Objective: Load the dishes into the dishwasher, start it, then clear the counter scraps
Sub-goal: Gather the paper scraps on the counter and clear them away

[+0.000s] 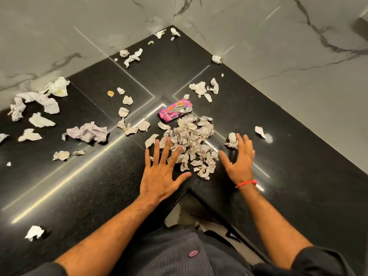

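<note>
Black speckled L-shaped counter [83,192] in a corner, grey-veined marble walls [278,46] behind, strip-light reflections across the stone.

Left hand [162,172] flat on the counter, fingers straight and spread, nothing gripped; fingertips touching the near-left edge of the scrap pile [194,144]. Right hand [238,162] also released, fingers extended, palm angled toward the pile from its right side; fingertips at or just beside a small crumpled scrap [232,141], contact hard to confirm from this angle. Red thread [247,183] round the right wrist.

Pile of crumpled paper bits sitting between the two hands, near the inner corner of the counter. Pink wrapper [175,112] with torn foil end lying just beyond the pile, touching its far edge.

Loose scraps further out: one piece [260,132] right of the pile, a cluster [205,88] beyond the wrapper, one [216,59] against the right wall, several [131,55] toward the far corner. Left side: larger crumpled tissue [87,132], big wads [39,100] near the left wall, small bits [61,155] nearer, single piece [34,233] near the front edge. Small tan scrap [110,93] mid-left, possibly food.

Dark striped shirt with a pink button [193,253] at the bottom.
</note>
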Action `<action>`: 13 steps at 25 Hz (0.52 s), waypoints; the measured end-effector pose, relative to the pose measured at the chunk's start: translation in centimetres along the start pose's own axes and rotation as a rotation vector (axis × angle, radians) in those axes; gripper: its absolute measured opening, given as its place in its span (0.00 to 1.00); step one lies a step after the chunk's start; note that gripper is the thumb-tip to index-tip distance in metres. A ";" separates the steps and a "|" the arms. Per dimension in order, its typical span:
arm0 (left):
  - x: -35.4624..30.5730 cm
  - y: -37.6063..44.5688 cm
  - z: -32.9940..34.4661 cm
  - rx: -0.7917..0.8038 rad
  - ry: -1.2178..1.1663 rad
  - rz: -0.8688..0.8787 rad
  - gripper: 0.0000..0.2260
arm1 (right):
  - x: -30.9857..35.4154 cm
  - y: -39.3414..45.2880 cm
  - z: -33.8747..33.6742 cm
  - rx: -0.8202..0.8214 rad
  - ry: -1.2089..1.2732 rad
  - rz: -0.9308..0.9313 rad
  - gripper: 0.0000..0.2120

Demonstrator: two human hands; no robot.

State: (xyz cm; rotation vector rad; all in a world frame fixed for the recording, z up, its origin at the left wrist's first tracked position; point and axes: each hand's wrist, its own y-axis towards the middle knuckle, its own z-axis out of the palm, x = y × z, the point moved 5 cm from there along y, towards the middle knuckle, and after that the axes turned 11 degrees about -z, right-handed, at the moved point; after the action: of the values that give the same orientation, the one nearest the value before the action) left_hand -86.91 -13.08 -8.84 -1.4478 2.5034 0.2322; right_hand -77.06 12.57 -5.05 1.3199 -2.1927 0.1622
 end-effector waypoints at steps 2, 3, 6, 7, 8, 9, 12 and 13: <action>0.0 0.0 0.1 0.013 0.027 -0.003 0.39 | -2.8 1.5 -1.6 0.055 -0.103 0.047 0.45; 0.1 -0.1 0.2 0.015 0.037 -0.009 0.39 | -4.0 2.5 -2.3 0.076 -0.151 0.057 0.47; 0.1 0.0 0.1 0.031 0.049 -0.033 0.42 | -7.1 5.6 -3.2 0.154 -0.200 0.122 0.49; 0.1 -0.1 0.0 0.036 0.049 -0.030 0.44 | -7.7 6.2 -3.0 0.191 -0.194 0.142 0.49; 0.0 -0.1 -0.1 0.034 0.046 -0.026 0.45 | -7.9 6.7 -2.5 0.229 -0.191 0.142 0.49; 0.1 -0.2 -0.2 0.031 0.035 -0.027 0.46 | -7.5 6.8 -1.6 0.270 -0.197 0.114 0.49; -0.5 0.0 -0.7 0.012 -0.022 -0.078 0.47 | -3.4 6.6 2.1 0.342 -0.204 -0.069 0.44; -1.3 0.3 -0.9 0.004 -0.017 -0.073 0.48 | -1.7 6.4 3.4 0.353 -0.172 -0.110 0.42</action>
State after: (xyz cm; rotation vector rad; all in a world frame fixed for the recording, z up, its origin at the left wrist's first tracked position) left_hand -86.64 -12.05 -7.64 -1.5266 2.4311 0.2253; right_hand -83.25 15.80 -7.64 1.6978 -2.2996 0.4242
